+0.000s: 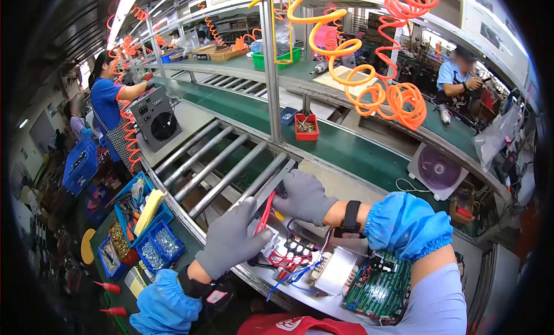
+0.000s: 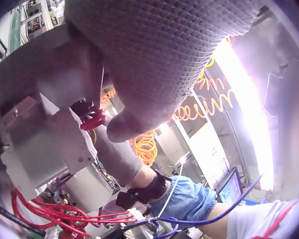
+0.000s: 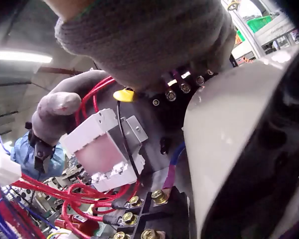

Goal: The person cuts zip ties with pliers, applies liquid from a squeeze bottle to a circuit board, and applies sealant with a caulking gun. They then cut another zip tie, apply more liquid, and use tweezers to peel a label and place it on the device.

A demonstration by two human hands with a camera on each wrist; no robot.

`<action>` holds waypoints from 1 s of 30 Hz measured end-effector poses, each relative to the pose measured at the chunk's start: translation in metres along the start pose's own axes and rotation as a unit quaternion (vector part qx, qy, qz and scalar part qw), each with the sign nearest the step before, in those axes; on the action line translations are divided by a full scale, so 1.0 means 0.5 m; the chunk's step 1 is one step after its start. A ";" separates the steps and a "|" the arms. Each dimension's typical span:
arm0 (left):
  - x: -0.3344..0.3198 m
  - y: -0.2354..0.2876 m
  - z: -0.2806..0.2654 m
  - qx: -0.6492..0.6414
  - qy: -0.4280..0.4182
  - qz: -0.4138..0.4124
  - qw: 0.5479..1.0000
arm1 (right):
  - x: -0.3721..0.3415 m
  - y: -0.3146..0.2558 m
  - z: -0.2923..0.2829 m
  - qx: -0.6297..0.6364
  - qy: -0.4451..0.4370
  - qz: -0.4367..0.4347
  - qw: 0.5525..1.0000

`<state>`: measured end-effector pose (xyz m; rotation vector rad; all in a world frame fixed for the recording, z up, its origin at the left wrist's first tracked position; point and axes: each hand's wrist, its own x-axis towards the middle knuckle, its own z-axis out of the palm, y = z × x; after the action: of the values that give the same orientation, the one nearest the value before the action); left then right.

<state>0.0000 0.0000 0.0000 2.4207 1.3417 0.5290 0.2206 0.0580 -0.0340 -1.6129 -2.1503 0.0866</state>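
Observation:
My gloved left hand holds the edge of an upright metal panel, its thumb on the inner side near the red wires. Across from it, my gloved right hand works at the panel's inner face. Its fingers pinch the ends of the red wires, partly hidden by the glove. Red connectors show between the hands in the left wrist view. A white boxy component and a black terminal block with brass screws sit just below. A yellow-capped black wire hangs beside the right hand.
The chassis also carries a transformer and green circuit board. Metal rollers lie beyond. Blue bins of screws and a tool tray stand left. Orange coiled hoses hang overhead; another worker stands at left.

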 end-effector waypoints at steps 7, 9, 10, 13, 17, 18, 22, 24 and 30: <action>-0.005 -0.017 0.023 0.041 0.055 0.075 0.995 | -0.009 -0.003 0.007 0.014 0.040 0.002 0.999; -0.005 -0.016 0.017 0.071 0.041 0.073 0.994 | 0.012 0.032 -0.041 0.015 -0.093 -0.029 0.995; -0.004 -0.027 0.022 0.070 0.034 0.077 0.994 | 0.003 0.040 -0.068 -0.027 -0.090 -0.027 0.995; -0.015 -0.043 0.019 0.049 0.052 0.113 0.991 | -0.040 0.035 -0.222 -0.137 -0.167 0.069 0.974; -0.018 -0.055 0.010 -0.012 0.046 0.166 0.985 | -0.228 0.059 -0.434 -0.143 -0.025 0.221 0.964; -0.023 -0.063 0.012 -0.034 0.053 0.183 0.981 | -0.296 0.051 -0.478 -0.143 0.007 0.264 0.954; -0.004 -0.117 0.073 -0.207 0.095 0.240 0.944 | -0.630 -0.006 -0.559 -0.141 0.120 0.422 0.888; 0.003 -0.130 0.076 -0.263 0.044 0.203 0.942 | -0.806 -0.044 -0.542 -0.176 0.105 0.486 0.850; -0.035 -0.046 -0.012 -0.111 -0.010 0.128 0.986 | -1.213 -0.100 -0.263 -0.121 -0.022 0.697 0.707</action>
<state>-0.0285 -0.0025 -0.0077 2.4153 0.9130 0.6766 0.3577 -0.5469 -0.0900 -2.9942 -0.4632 0.2940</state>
